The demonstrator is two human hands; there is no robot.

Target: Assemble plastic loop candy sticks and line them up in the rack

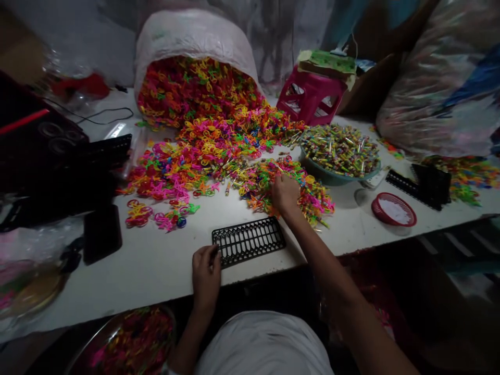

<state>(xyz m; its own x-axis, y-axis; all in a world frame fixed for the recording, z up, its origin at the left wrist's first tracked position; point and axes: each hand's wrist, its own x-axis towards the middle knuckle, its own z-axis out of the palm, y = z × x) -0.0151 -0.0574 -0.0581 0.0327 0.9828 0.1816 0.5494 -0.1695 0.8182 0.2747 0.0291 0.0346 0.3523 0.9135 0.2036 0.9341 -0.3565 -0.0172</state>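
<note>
The right hand (pixel 286 194) is bent down into the heap (pixel 258 182) of bright plastic pieces, fingers curled inward; whether a piece is pinched there, I cannot tell. The left hand (pixel 206 271) rests at the left end of the black rack (pixel 249 240), its bent fingers touching the frame, though whether they grip it I cannot tell. The rack lies flat near the edge of the surface (pixel 156 271), between the person and the heap, with white showing through its slots; no pieces can be made out in them, so filling looks hardly begun. Far more remains loose: the heap runs back to the sack (pixel 195 31), open and spilling at the far side. On the right, the basin (pixel 330 177) is piled high with small tubes. Farther right are the basket (pixel 377 212), holding something white, and dark strips (pixel 410 190).
</note>
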